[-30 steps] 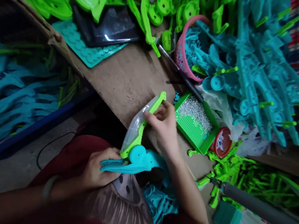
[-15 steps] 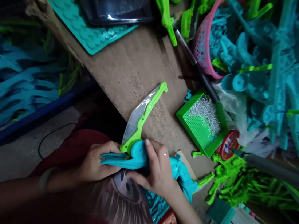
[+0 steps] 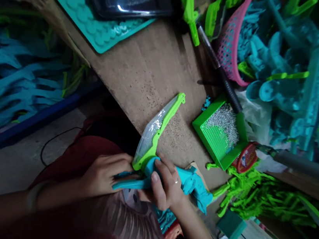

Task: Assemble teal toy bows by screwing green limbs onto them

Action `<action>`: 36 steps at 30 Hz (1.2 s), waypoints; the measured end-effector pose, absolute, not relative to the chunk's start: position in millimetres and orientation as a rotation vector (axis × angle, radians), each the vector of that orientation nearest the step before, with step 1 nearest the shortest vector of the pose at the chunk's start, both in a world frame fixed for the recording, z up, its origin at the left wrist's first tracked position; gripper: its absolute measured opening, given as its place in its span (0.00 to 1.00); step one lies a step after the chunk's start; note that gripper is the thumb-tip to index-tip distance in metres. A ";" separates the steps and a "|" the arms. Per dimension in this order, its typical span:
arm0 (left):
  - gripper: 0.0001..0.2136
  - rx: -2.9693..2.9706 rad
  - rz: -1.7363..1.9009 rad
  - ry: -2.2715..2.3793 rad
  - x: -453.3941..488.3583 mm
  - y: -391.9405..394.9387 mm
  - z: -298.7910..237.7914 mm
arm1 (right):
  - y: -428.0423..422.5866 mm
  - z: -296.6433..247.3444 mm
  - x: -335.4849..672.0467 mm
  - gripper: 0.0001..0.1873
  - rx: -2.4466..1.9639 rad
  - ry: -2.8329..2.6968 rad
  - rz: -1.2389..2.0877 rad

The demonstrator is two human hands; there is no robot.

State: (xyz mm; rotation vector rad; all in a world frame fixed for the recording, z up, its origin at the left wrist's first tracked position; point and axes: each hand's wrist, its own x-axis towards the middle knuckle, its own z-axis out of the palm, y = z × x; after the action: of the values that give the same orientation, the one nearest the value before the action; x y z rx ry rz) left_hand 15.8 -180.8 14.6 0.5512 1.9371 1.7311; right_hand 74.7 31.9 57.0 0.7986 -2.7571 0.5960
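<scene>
Fingers (image 3: 156, 176) of my right hand (image 3: 168, 189) are clamped round the round teal hub of the plastic toy (image 3: 192, 184), left hand (image 3: 102, 174) gripping its flat blades, just off the desk's (image 3: 141, 78) near edge. Looks like I'm seating the glossy green arm (image 3: 161, 125) with its crinkly clear film; next wants a firm squeeze at the pivot.

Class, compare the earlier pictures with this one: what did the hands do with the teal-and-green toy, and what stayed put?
The right hand left the tip of the green arm and came down to grip the teal body. The left hand kept its hold on the body's tail end. The green tray and pink basket stayed put.
</scene>
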 end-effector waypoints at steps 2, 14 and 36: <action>0.11 0.544 1.754 1.900 14.1 -180.4 15.5 | 33.9 54.1 75.8 0.17 0.802 -2.699 0.622; 0.11 0.012 1.740 1.415 20.8 -178.4 9.9 | 35.7 58.5 72.3 0.21 0.823 -2.753 0.638; 0.16 0.082 1.816 1.454 37.4 -176.7 3.9 | 41.9 68.7 76.7 0.26 0.858 -2.931 0.566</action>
State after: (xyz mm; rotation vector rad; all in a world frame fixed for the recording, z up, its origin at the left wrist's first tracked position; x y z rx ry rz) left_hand 37.4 -176.7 3.9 0.0817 1.4536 1.8162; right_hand 76.7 41.9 68.7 0.8580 -2.9305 0.5659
